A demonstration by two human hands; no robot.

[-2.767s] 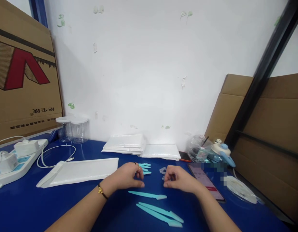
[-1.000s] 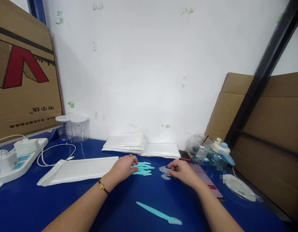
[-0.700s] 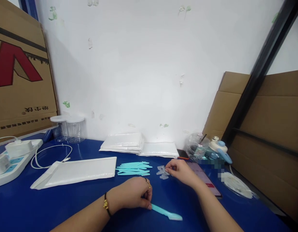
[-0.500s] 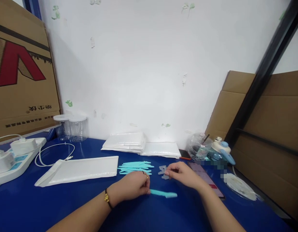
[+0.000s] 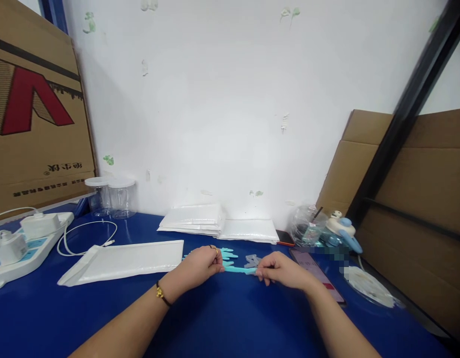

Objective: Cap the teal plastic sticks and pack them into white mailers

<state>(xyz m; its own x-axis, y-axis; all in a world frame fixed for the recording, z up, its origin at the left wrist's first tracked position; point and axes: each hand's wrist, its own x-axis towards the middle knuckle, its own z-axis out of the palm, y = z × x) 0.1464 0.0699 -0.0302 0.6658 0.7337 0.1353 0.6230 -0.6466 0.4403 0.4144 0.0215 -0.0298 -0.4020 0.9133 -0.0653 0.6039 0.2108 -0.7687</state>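
My left hand (image 5: 202,266) pinches one end of a turquoise stick-like tool (image 5: 238,269) with a wider head. At the tool's other end, my right hand (image 5: 282,271) has its fingers pressed together; a small clear piece seems to be between them, partly hidden by the fingertips. Behind my left hand lies a pile of similar turquoise tools (image 5: 227,254), partly covered by that hand. Small translucent pieces (image 5: 252,259) lie just beyond my right fingertips on the blue table (image 5: 230,318).
A white padded envelope (image 5: 129,261) lies at left, near a power strip (image 5: 43,248) and cable. More envelopes (image 5: 192,219) are stacked by the wall. Two clear jars (image 5: 121,199) stand behind. A phone (image 5: 315,273) and a plastic bag (image 5: 304,226) are at right.
My left hand has moved up and away from me with the turquoise tool, whose head now meets my right fingertips. My right hand has drawn slightly back from the translucent pieces.
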